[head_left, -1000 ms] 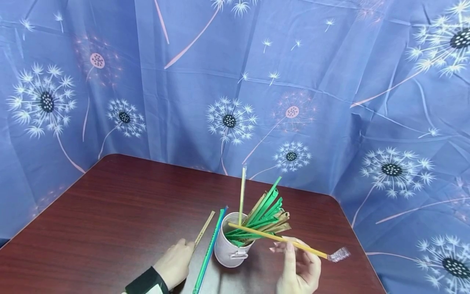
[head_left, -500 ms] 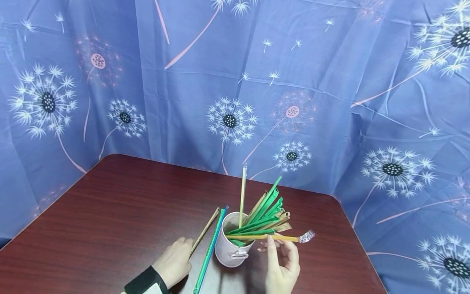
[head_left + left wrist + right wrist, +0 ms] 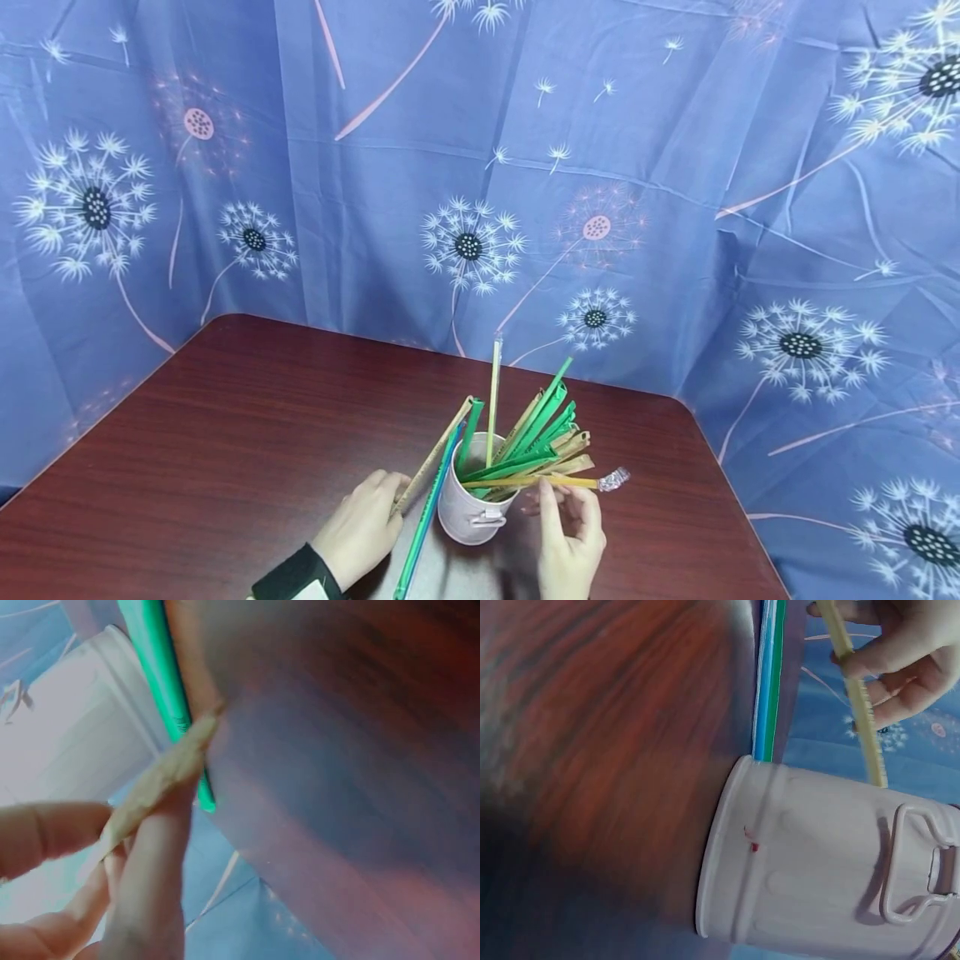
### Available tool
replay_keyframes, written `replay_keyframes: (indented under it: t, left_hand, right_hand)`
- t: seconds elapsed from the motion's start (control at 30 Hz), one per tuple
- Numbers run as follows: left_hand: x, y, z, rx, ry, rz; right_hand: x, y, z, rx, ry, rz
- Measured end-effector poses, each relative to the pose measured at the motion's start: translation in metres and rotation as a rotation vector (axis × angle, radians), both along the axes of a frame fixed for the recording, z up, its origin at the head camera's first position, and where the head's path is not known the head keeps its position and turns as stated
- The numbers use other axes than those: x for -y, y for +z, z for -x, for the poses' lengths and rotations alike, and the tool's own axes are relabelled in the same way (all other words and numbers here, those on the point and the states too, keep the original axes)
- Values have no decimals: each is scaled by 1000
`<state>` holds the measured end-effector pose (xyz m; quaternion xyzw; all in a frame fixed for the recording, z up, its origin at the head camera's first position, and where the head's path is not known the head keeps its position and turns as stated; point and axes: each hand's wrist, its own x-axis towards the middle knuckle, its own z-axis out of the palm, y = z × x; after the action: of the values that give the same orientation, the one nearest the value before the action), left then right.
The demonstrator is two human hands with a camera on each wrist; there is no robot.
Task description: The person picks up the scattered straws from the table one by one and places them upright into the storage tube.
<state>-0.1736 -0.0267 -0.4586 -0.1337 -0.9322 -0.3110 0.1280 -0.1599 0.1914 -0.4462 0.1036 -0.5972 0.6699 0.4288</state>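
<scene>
In the head view my left hand (image 3: 363,527) holds a tan paper-wrapped straw (image 3: 435,457), slanted up toward the left side of a pale pail (image 3: 468,518). Thumb and fingers pinch that tan straw (image 3: 161,778) in the left wrist view too. Right of the pail, my right hand (image 3: 572,537) pinches a yellow straw (image 3: 573,481) in a clear wrapper, lying nearly level. Its left end is over or inside the pail's mouth; how deep, I cannot tell. Several green wrapped straws (image 3: 546,417) and tan ones lean rightward in the pail, and a pale yellow straw (image 3: 494,400) stands upright.
A green straw (image 3: 423,533) and a blue straw (image 3: 442,479) lie side by side on the dark wooden table (image 3: 262,442), just left of the pail. A wire handle (image 3: 489,521) juts from the pail's front. Blue dandelion-print cloth (image 3: 375,208) hangs behind.
My right hand has moved left, bringing the yellow straw further over the pail. The tan straw in my left hand has risen and swung right. A green straw now stands at the pail's left side.
</scene>
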Motion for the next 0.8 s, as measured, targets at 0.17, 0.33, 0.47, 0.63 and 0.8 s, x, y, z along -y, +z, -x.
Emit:
replay_keyframes:
  t: [0.17,0.33,0.47,0.63,0.8]
  left_hand:
    - [-3,5,0,-63,21,-96]
    - [-7,11,0,-88,16,-202]
    - [-9,13,-1,-145,-34,-283]
    - [-11,14,-3,-259,-134,-314]
    - [-12,16,-3,-415,-239,-235]
  right_hand:
    - [2,1,-3,85,-6,101]
    - [4,4,-6,52,62,150]
    - [5,7,-9,-20,134,120]
    - [6,11,-11,-142,225,54]
    - [8,14,-12,-206,262,-60]
